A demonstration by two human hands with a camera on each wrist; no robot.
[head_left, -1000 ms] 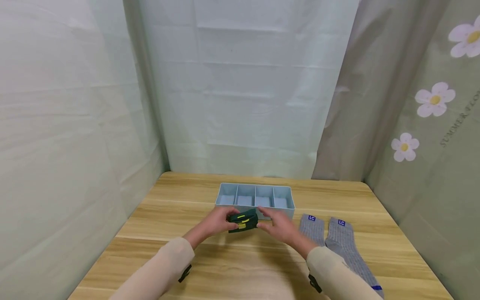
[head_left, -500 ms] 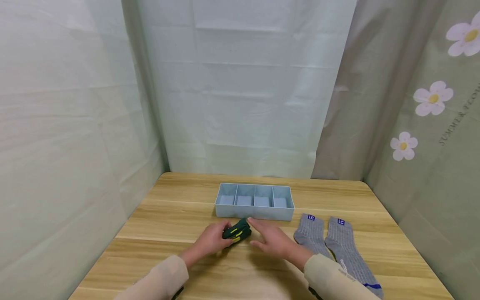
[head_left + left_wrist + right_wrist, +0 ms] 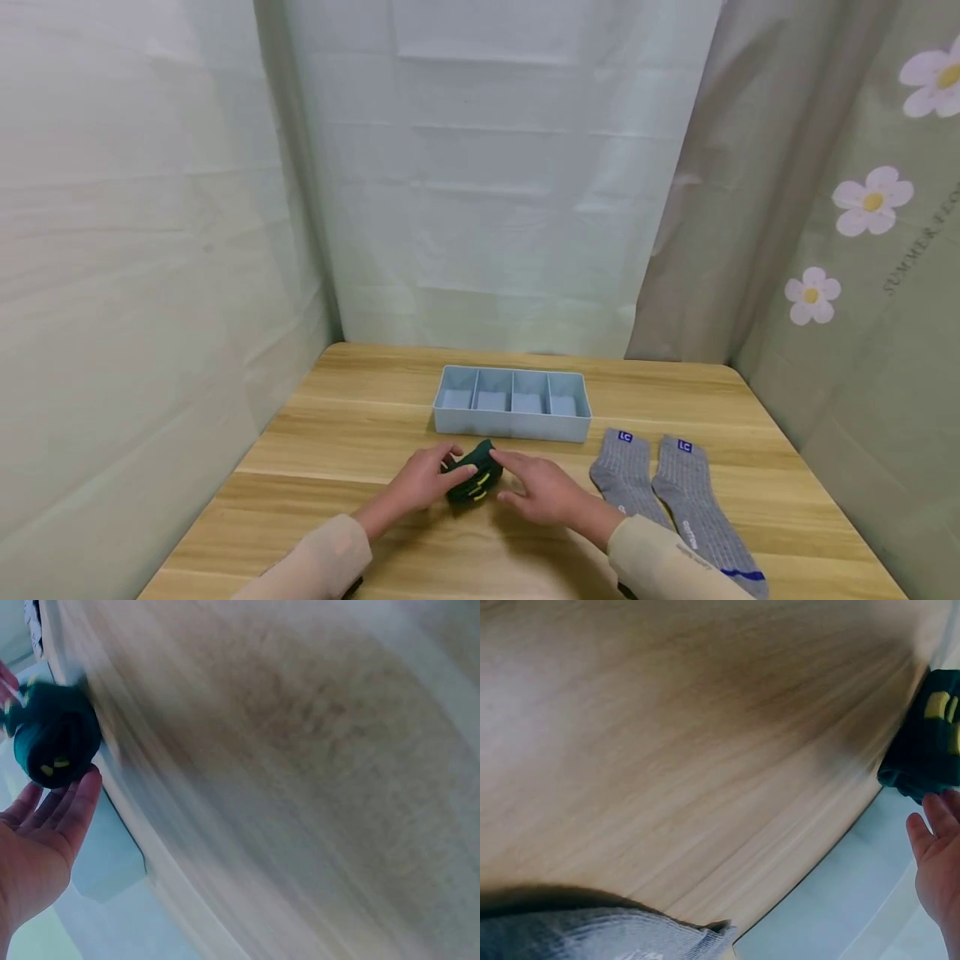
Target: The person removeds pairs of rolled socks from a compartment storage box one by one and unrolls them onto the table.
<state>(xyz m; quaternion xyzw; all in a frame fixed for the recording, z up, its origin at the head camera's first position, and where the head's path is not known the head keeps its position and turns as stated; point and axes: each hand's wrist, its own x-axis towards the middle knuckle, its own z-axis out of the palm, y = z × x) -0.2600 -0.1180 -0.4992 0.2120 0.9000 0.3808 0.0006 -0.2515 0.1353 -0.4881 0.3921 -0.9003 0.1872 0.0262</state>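
A rolled-up dark green sock bundle [image 3: 476,475] with yellow marks is low over the table, in front of the box. My left hand [image 3: 422,478] grips its left end, thumb on the near side and fingers behind. The left wrist view shows the spiral end of the sock bundle [image 3: 60,742] right at the fingertips of my left hand [image 3: 45,844]. From the right, my right hand [image 3: 546,490] reaches over with fairly straight fingers, fingertips at the roll's upper right end. In the right wrist view, the fingers of my right hand [image 3: 939,847] meet the roll's edge.
Behind the hands stands a light blue box [image 3: 512,425] with several compartments, nothing in them. Two grey socks, a left one [image 3: 628,475] and a right one [image 3: 701,508], lie flat to the right on the wooden table [image 3: 300,450]. Pale curtains [image 3: 487,208] surround the table.
Both hands have brought the sock bundle nearer to me and lower, away from the box front. The roll has turned, its right end tipping upward. The grey socks and box have stayed put.
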